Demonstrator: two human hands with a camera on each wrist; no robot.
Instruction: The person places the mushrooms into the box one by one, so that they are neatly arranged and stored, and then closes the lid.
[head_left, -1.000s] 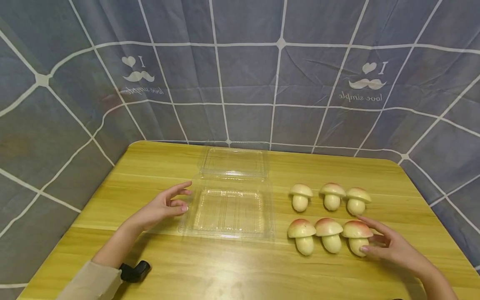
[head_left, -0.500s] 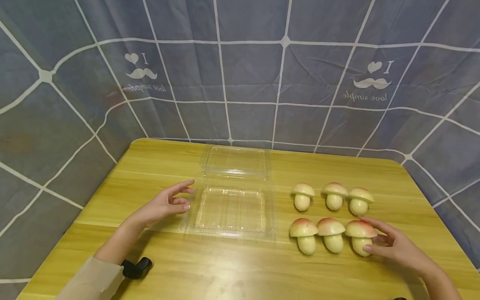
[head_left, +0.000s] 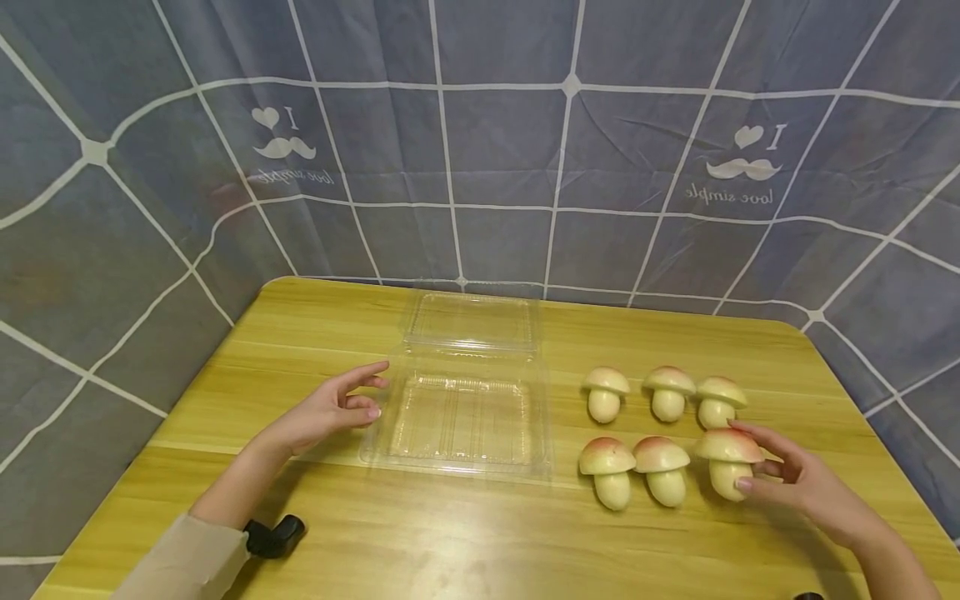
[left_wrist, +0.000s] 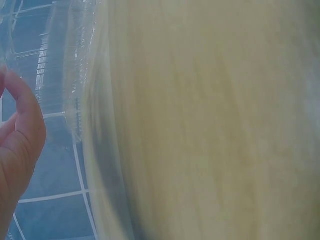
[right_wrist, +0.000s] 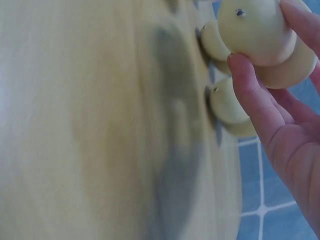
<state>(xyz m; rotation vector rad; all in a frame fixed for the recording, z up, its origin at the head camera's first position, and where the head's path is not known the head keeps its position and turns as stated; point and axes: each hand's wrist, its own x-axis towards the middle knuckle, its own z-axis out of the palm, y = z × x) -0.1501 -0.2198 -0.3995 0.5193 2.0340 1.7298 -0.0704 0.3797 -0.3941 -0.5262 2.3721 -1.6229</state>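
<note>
My right hand pinches a toy mushroom with a pink-tinged cap and pale stem. In the right wrist view this mushroom is held between thumb and fingers, raised off the table. Two similar mushrooms lie to its left in the near row, and three more mushrooms form the far row. On the left, my left hand hovers beside a clear plastic clamshell box, its fingers loosely bent and holding nothing. The box stands with its lid folded back, away from me.
The wooden table carries everything. A grey-blue curtain with white grid lines hangs behind it and along both sides. A black wrist device sits at my left cuff.
My right hand has lifted the near row's rightmost mushroom a little off the table. The left hand stays by the box. The head view has shifted slightly.
</note>
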